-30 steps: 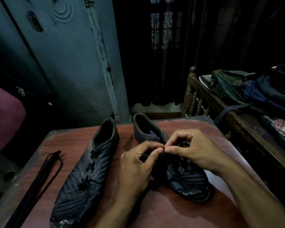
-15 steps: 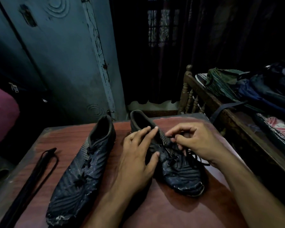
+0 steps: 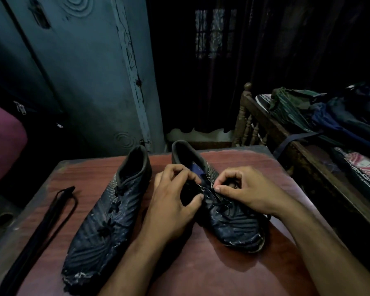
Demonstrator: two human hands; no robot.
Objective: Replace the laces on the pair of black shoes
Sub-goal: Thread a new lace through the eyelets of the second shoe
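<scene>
Two black shoes lie on a reddish wooden table [image 3: 212, 272], toes toward me. The left shoe [image 3: 107, 218] is laced and untouched. Both hands work over the lacing of the right shoe [image 3: 233, 223]. My left hand [image 3: 171, 206] curls round the shoe's left side at the tongue, thumb and fingers bent over it. My right hand [image 3: 241, 189] pinches the black lace [image 3: 220, 202] near the upper eyelets. A spare bundle of black laces [image 3: 58, 206] lies along the table's left edge.
A blue-grey door [image 3: 77, 71] stands behind the table. To the right is a wooden bed frame [image 3: 254, 124] piled with clothes [image 3: 329, 116]. A maroon cushion [image 3: 2, 142] sits at far left. Dark curtains hang at the back.
My left hand has gone from resting flat along the right shoe to curling over its tongue area. My right hand has shifted slightly toward the shoe's middle, still pinching the lace.
</scene>
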